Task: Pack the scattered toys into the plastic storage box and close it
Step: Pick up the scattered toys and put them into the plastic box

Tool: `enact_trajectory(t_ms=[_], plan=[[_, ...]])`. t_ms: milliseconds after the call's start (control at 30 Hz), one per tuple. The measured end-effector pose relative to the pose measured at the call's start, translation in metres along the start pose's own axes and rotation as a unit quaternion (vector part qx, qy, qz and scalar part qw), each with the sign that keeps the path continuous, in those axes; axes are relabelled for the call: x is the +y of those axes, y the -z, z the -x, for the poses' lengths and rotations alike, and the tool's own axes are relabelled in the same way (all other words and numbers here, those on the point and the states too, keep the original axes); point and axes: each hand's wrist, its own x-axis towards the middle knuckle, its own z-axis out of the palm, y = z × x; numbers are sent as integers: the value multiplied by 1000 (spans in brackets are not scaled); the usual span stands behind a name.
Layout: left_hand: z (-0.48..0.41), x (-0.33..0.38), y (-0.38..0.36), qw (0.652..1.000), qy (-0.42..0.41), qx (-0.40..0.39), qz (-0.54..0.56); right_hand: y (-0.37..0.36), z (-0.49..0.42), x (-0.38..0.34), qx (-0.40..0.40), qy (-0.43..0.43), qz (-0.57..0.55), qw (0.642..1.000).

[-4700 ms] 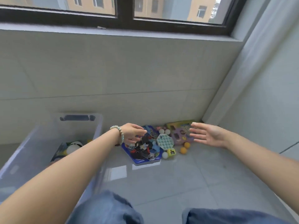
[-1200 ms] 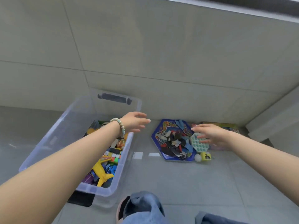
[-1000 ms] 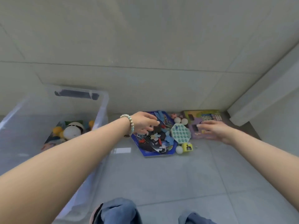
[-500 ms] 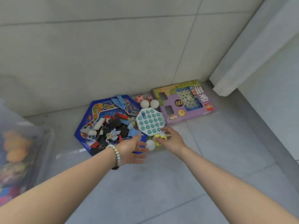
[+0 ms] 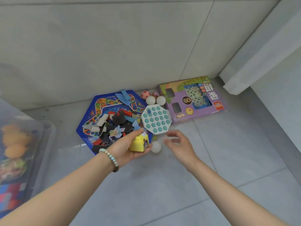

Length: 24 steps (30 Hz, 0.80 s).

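My left hand [image 5: 126, 148], with a bead bracelet on the wrist, cups a small yellow cube toy [image 5: 138, 143] just above the floor. My right hand [image 5: 178, 143] hovers beside it, fingers spread and blurred, holding nothing. A white ball [image 5: 155, 146] lies on the floor between the two hands. Behind them sit a blue hexagonal game board [image 5: 97, 110] piled with puzzle pieces, a white octagonal pop toy with teal buttons [image 5: 156, 119] and a purple boxed game [image 5: 195, 100]. The clear plastic storage box [image 5: 40, 136] stands at the left edge with toys inside.
Two white balls [image 5: 155, 100] and a pink spotted ball [image 5: 145, 94] rest against the tiled wall behind the pop toy. A white curtain or panel [image 5: 254, 62] comes down at the right corner. The floor is grey tile.
The yellow cube has passed from the floor near my right hand into my left hand. My right hand has pulled back and opened. The view has moved closer to the toys.
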Motion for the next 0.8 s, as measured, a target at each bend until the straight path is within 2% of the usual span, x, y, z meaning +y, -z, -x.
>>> enact_trajectory(t_ms=[100,200,267,333,433,533,600,700,800], plan=[[7,7,25,999,-11,32,-25,-26,0,23,-60,7,133,989],[9,7,38,998,-4,44,-43,-38,0,30,-33,20,188,981],[8,5,41,998,11,48,-46,-38,1,20,10,-3,133,991],[7,3,40,997,32,33,-69,-34,7,1,33,0,27,999],[5,0,37,989,64,-9,-131,-33,20,-27,-48,45,-52,996],[5,-4,33,987,82,-36,-135,-37,29,-31,-130,38,-35,990],[5,-5,34,988,75,-48,-127,-37,29,-25,-140,20,-27,990],[3,-4,42,991,53,-31,-115,-25,19,-15,-71,-21,-94,993],[4,-3,48,993,37,-25,-105,-15,2,-3,-6,-31,-90,995]])
